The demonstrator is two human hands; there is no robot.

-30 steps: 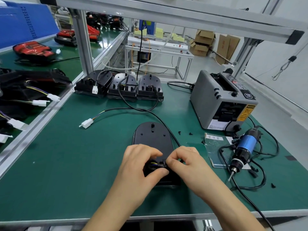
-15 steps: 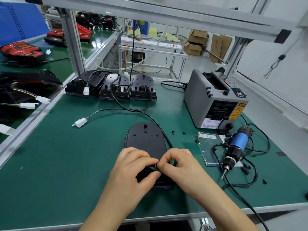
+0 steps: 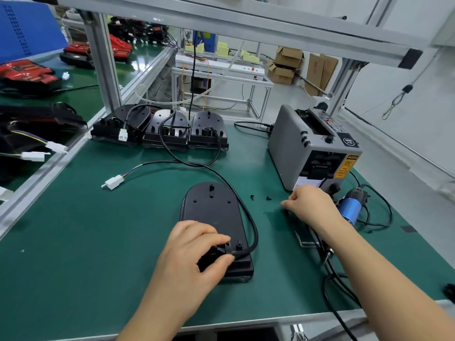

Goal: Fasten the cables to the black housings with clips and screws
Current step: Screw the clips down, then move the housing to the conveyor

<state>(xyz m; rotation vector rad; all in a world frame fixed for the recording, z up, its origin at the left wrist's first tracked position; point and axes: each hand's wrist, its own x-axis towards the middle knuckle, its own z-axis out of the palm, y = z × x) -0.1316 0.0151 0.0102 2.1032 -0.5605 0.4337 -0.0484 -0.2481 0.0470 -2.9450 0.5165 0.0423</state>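
Likely clipping: your left hand [image 3: 194,254] pinched cable [image 3: 251,225] onto black housing [image 3: 211,215]; right hand [image 3: 310,203] curled by loose fasteners [image 3: 268,198], hold unclear, needing one next.

Housing [image 3: 213,217] is lying lower centre, cable [image 3: 247,214] looping along its right edge. Row of housings [image 3: 167,130] is sitting behind it, upper centre; dispenser [image 3: 293,148] is standing right, screwdriver [image 3: 349,209] before it.

Lower-left green mat [image 3: 73,242] is free. Frame centre blocked by black housing [image 3: 211,212]; its cable [image 3: 256,236] loops left to the white connector [image 3: 113,182]. Right side crowded: tape dispenser [image 3: 295,148], blue screwdriver [image 3: 349,209].
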